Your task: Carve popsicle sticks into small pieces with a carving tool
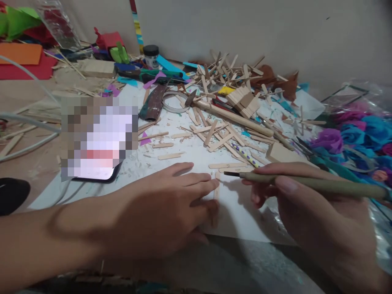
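My left hand (183,204) lies palm down on the white paper (245,216), its fingers stretched and spread. Some of its fingertips rest on a wooden craft stick (216,192) that points towards me and is partly covered. My right hand (309,208) is closed around a carving tool (321,185) with a long greenish-brown handle and a thin dark tip. That tip hovers or rests just right of the upright stick; contact cannot be made out. Two more craft sticks (226,166) lie crosswise beyond the fingertips. A purple-and-white patterned strip (245,155) slants behind the tool.
A pile of craft sticks (226,73) spreads at the back. Nearer lie a hammer (229,116), a tape roll (176,102) and wooden blocks (243,102). A lit phone (98,173) with cables sits left. Scissors (301,147) and crepe-paper flowers (355,134) are right.
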Motion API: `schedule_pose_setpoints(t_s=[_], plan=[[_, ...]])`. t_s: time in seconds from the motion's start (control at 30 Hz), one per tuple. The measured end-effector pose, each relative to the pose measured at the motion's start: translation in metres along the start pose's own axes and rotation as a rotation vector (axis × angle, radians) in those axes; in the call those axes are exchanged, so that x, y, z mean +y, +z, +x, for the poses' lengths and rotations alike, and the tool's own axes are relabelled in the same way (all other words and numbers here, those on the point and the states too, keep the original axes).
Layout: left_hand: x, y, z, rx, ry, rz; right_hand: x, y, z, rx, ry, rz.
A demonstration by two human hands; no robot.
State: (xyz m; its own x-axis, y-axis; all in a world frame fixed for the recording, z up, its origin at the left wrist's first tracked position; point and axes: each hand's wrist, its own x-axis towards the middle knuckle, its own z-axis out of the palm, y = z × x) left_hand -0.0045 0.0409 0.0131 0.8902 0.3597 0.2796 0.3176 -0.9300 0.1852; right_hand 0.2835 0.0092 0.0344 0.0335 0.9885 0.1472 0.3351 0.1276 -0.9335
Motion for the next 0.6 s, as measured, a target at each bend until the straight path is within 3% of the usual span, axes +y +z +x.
schedule_pose_setpoints(t_s=[0.17, 0.33, 0.47, 0.6], plan=[[0.002, 0.005, 0.001, 0.131, -0.087, -0.153, 0.0, 0.002, 0.008, -0.042, 0.084, 0.019], [0.007, -0.002, 0.003, 0.074, -0.246, -0.205, -0.004, 0.007, 0.003, -0.103, 0.068, -0.14], [0.004, -0.006, 0.002, 0.082, -0.234, -0.203, -0.004, 0.013, 0.003, -0.111, -0.062, -0.241], [0.002, -0.005, 0.001, 0.061, -0.222, -0.191, -0.009, 0.02, -0.002, -0.073, 0.017, -0.282]])
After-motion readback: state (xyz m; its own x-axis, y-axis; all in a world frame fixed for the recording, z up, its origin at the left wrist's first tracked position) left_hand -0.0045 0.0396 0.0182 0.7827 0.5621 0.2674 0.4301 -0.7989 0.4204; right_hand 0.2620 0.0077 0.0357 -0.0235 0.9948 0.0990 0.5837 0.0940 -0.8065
